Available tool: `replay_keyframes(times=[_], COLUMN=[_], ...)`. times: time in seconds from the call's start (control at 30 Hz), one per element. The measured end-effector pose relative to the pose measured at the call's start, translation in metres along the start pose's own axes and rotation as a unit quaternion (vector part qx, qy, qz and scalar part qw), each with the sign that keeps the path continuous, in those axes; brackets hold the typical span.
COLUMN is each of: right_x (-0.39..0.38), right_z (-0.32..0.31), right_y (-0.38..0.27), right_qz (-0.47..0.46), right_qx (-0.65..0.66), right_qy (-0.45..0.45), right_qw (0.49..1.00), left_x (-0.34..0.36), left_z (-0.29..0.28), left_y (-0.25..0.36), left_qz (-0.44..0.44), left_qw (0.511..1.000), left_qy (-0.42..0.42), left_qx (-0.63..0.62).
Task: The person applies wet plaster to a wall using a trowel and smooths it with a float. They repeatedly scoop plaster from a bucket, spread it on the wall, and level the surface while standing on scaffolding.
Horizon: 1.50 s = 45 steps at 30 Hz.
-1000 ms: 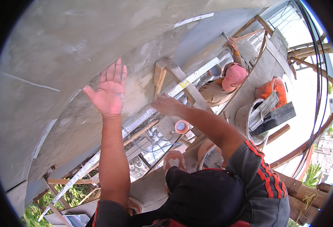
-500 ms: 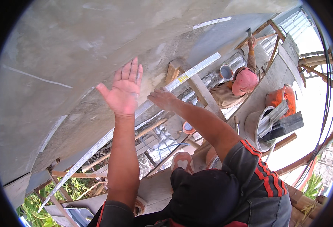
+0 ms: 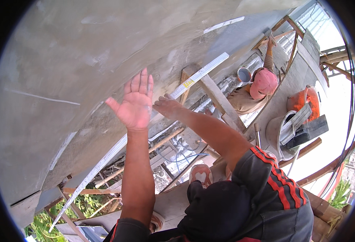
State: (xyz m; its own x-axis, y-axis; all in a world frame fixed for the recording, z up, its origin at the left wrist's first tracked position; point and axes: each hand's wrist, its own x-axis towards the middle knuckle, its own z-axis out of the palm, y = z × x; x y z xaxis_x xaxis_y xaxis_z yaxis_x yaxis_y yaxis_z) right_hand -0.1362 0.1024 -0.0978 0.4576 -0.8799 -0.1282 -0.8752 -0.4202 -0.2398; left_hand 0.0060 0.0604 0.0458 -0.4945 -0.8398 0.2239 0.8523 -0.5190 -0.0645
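Note:
My left hand (image 3: 135, 104) is raised with its palm up and fingers stretched out, holding nothing, close to the grey plastered wall (image 3: 80, 52). Beside it, my right hand (image 3: 167, 107) has its fingers closed over a long pale metal straightedge (image 3: 207, 68) with a yellow mark. The straightedge runs slantwise along the wall, from upper right to lower left. My left forearm and hand cover part of its length. How the right thumb sits cannot be seen.
A co-worker in a pink cap (image 3: 263, 83) reaches to the wall, holding a small flat tool (image 3: 267, 33). At right stand an orange bucket (image 3: 312, 103) and a pale bucket (image 3: 273, 133) holding tools. Wooden scaffold planks (image 3: 171, 203) lie below; cables (image 3: 352, 80) hang at right.
The whole view has shifted slightly. Against the wall, the straightedge and my right hand have moved a little to the left. My left hand keeps its outstretched pose.

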Motion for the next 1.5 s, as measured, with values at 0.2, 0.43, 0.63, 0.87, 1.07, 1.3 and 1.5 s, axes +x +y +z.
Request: replay_keyframes(times=[0.2, 0.43, 0.63, 0.87, 1.07, 1.3, 1.5], right_x=[-0.040, -0.163, -0.428, -0.627, -0.638, -0.619, -0.593], right_z=[-0.007, -0.152, -0.274, -0.200, -0.180, -0.241, -0.302], right_y=[0.006, 0.007, 0.055, 0.089, 0.092, 0.037, 0.012], right_qz=[0.025, 0.102, 0.582, 0.817, 0.813, 0.735, 0.652], right_qx=[-0.060, -0.033, -0.145, 0.025, -0.020, -0.122, -0.188], right_qy=[0.163, 0.163, 0.548, 0.438, 0.378, 0.540, 0.594], right_qw=[0.985, 0.981, 0.583, 0.374, 0.443, 0.391, 0.432], left_x=[0.010, 0.010, 0.016, 0.009, 0.015, 0.014, 0.014], left_z=[-0.009, -0.016, -0.002, 0.016, -0.008, -0.011, -0.015], left_y=[-0.024, 0.003, -0.014, -0.024, 0.001, 0.006, -0.004], left_qz=[-0.032, -0.042, -0.008, 0.016, -0.088, -0.080, -0.076], left_qw=[0.999, 0.989, 0.996, 0.994, 0.978, 0.981, 0.987], left_qy=[-0.040, -0.139, -0.070, 0.034, -0.187, -0.175, -0.142], left_qx=[0.002, 0.030, 0.060, 0.103, 0.005, 0.026, -0.009])
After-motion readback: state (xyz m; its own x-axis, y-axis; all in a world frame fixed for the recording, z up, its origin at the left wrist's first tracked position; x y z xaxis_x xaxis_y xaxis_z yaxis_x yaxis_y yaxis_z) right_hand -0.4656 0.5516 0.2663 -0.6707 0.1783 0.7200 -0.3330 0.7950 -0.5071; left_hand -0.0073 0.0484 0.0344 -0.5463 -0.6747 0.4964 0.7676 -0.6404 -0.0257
